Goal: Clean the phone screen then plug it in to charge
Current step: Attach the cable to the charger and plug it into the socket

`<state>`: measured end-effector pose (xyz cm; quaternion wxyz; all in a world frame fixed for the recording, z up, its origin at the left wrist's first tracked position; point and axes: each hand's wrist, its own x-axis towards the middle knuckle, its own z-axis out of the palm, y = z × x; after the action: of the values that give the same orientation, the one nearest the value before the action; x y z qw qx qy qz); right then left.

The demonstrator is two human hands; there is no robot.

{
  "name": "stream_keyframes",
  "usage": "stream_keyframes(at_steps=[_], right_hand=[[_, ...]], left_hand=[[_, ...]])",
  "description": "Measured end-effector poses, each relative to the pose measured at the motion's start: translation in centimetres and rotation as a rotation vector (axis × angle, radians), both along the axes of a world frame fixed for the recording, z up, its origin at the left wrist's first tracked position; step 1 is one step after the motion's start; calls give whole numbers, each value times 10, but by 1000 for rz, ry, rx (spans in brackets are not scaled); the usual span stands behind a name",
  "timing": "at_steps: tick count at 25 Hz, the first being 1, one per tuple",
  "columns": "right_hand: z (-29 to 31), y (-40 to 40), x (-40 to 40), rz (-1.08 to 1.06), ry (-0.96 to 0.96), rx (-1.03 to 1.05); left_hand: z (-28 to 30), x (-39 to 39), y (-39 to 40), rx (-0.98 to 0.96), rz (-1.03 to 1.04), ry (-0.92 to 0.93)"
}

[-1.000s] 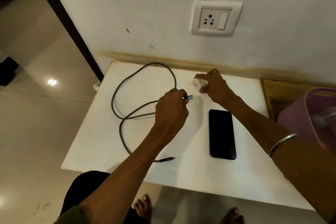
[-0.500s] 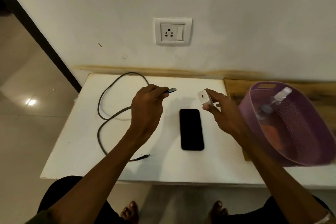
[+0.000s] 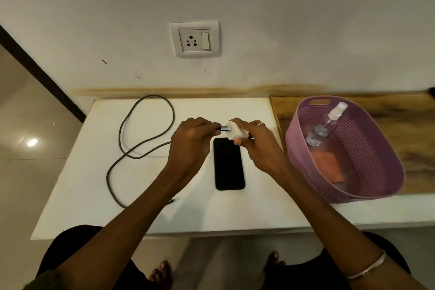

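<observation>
A black phone [image 3: 229,164] lies screen up in the middle of the white table [image 3: 82,172]. Above its far end my right hand [image 3: 256,141] holds a white charger adapter [image 3: 236,133]. My left hand [image 3: 191,141] pinches one plug of the grey cable [image 3: 131,148], and the plug's metal tip [image 3: 224,128] touches the adapter's face. The cable loops over the table's left part; its other end [image 3: 173,200] peeks out beside my left forearm. A white wall socket with a switch [image 3: 195,39] sits on the wall straight above the hands.
A purple plastic basket [image 3: 386,183] stands at the right on a wooden surface [image 3: 419,129], holding a clear spray bottle [image 3: 326,125] and an orange cloth [image 3: 326,165]. The table's left edge drops to a tiled floor. My bare feet show under the front edge.
Both hands have come together above the phone: the cable plug, held apart from the adapter half a second ago, now touches it. The camera view has swung right and centred on the socket.
</observation>
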<state>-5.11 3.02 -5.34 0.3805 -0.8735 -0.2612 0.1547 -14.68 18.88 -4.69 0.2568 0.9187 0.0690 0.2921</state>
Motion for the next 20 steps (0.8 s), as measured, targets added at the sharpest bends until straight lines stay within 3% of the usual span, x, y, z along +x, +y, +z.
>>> stream_keyframes(at_steps=[10,20], right_hand=[[-2,4,1,-29,-52,-30],[-16,15,4,-119,80,43]], left_hand=[[-6,7,2,38,4,94],[-9,11,3,-7,24,196]])
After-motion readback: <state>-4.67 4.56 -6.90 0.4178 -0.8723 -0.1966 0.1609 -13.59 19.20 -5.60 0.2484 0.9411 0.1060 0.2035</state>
